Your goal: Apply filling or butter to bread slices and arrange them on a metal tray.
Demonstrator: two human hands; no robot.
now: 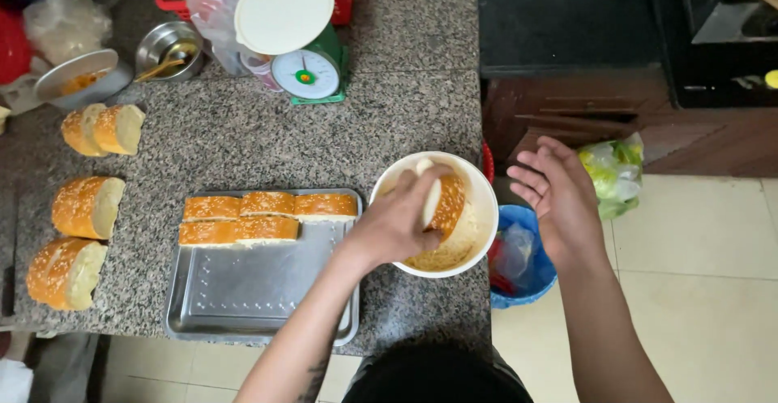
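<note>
Bread slice (444,202) pinched in left hand (395,225), pressed into white bowl (478,208) of yellow mixture (coating step, seemingly). Right hand (559,196) hovers spread, empty. Next likely needs lifting it across to the steel tray (251,297) beside coated slices (267,216).

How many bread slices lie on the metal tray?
5: three in the back row, two in front, all at the far end of the tray.
</note>
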